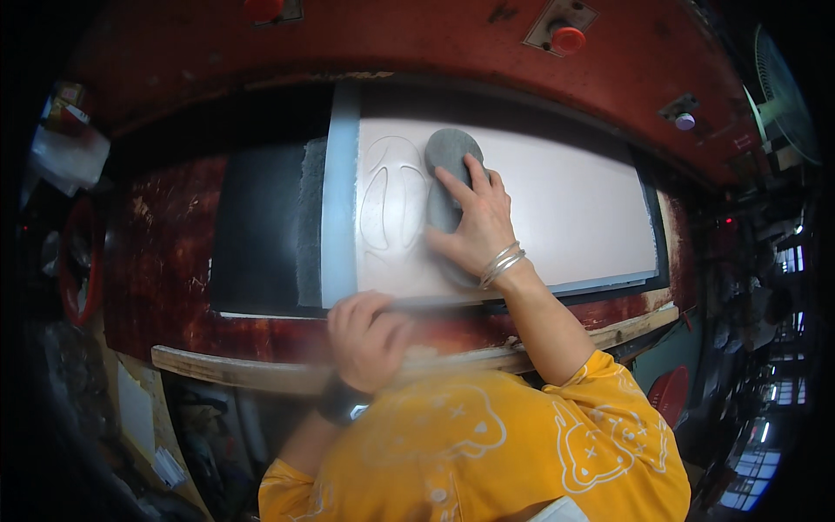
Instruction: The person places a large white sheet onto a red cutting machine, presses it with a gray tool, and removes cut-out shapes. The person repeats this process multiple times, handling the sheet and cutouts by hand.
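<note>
A pale pinkish sheet (565,209) lies over a light blue sheet (340,217) on the machine bed. My right hand (478,217) rests on a grey sole-shaped cutting die (454,145) lying on the pink sheet. Its fingers reach over the top and the thumb lies along the left side; the palm and wrist hide part of the die. Left of the die, curved sole-shaped outlines (388,200) mark the sheet. By the near edge of the sheets is my left hand (365,335), its fingers bent but smeared by motion, so what they hold cannot be made out.
A black board (261,226) lies under the sheets. Along the bed's near side runs a wooden strip (235,369). The red machine body (417,39) spans the far side, with a red button (568,40) on it. A fan (774,96) stands far right.
</note>
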Demonstrator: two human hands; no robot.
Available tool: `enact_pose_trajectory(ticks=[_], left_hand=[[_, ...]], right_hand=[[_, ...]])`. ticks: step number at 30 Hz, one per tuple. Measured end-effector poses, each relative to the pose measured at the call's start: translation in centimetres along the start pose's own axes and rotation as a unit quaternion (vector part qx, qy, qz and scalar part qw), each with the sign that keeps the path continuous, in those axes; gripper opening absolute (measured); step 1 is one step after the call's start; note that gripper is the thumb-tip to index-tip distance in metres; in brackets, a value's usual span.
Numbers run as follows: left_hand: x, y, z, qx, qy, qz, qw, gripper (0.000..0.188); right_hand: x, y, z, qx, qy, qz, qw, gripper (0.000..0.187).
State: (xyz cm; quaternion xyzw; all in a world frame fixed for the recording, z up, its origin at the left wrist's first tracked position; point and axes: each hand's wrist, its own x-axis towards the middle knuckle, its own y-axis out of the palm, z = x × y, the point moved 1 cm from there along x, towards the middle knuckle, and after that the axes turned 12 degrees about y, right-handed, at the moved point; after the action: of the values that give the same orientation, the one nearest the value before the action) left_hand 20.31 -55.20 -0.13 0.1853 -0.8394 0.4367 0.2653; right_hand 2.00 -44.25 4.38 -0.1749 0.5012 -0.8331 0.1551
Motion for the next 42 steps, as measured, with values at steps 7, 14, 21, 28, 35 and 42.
enact_pose_trajectory(ticks=[7, 14, 21, 28, 35, 42], left_hand=[[0.4, -0.1, 0.2, -0.012, -0.008, -0.003, 1.0, 0.012], [-0.6, -0.1, -0.8, -0.09, -0.02, -0.028, 0.995, 0.013], [-1.5, 1.3, -4.2, -0.237, 0.04, 0.091, 0.966, 0.007], [-2.2, 1.8, -4.2, -0.185, 0.052, 0.075, 0.978, 0.004], [-3.8, 2.6, -4.7, -0.042, 0.024, 0.068, 0.997, 0.014], [-4.6, 2.7, -5.2, -0.022, 0.0, 0.069, 0.997, 0.016]], right_hand=[[0.4, -0.1, 0.6, -0.027, 0.029, -0.01, 0.999, 0.073], [0.2, -2.3, -5.2, 0.151, 0.004, -0.046, 0.988, 0.073], [-0.3, -11.7, -20.2, 0.131, 0.129, -0.472, 0.862, 0.067], [1.7, -20.7, -25.6, 0.196, 0.202, -0.613, 0.738, 0.072], [-8.5, -17.4, -25.6, 0.311, 0.201, -0.478, 0.796, 0.085], [-20.0, -6.3, -15.2, 0.056, 0.018, 0.109, 0.992, 0.036]])
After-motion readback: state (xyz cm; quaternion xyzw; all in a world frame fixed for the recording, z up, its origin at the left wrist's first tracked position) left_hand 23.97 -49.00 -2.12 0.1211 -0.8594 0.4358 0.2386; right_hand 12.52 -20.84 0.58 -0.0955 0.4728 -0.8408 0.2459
